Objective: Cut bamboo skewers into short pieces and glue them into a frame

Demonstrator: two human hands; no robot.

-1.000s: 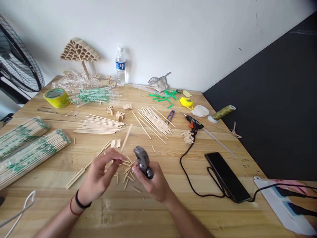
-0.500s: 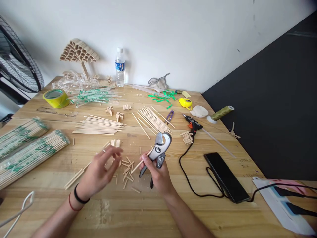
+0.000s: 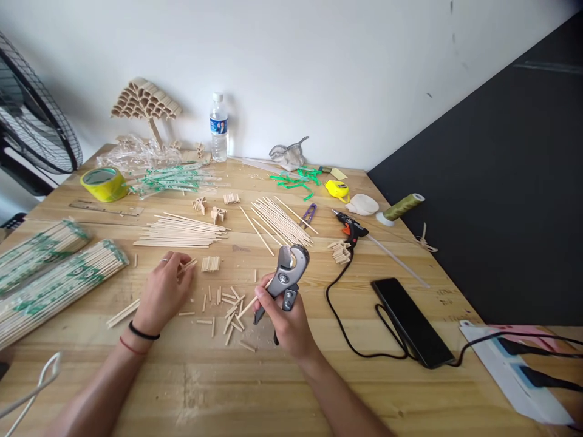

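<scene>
My right hand (image 3: 286, 318) grips a grey metal cutter (image 3: 286, 276) by its handles, jaws pointing up, and also pinches a short wooden stick (image 3: 248, 305) that juts out to the left. My left hand (image 3: 161, 291) rests low on the wooden table (image 3: 273, 388), fingers curled over a thin stick (image 3: 187, 265) at their tips. Several short cut stick pieces (image 3: 225, 303) lie scattered between the two hands. A small block of glued pieces (image 3: 210, 263) sits just right of the left fingers.
Loose skewers (image 3: 182, 230) and a second fan of them (image 3: 280, 220) lie further back; wrapped bundles (image 3: 50, 273) at the left. A glue gun (image 3: 351, 229) with black cord, a phone (image 3: 412, 321), thread spool (image 3: 403, 206), yellow tape roll (image 3: 102, 182), bottle (image 3: 218, 127) and fan (image 3: 31, 121) surround them.
My left hand dropped from above the cut pieces and moved left onto the table. My right hand turned the cutter upright, jaws up, and now also holds a stick.
</scene>
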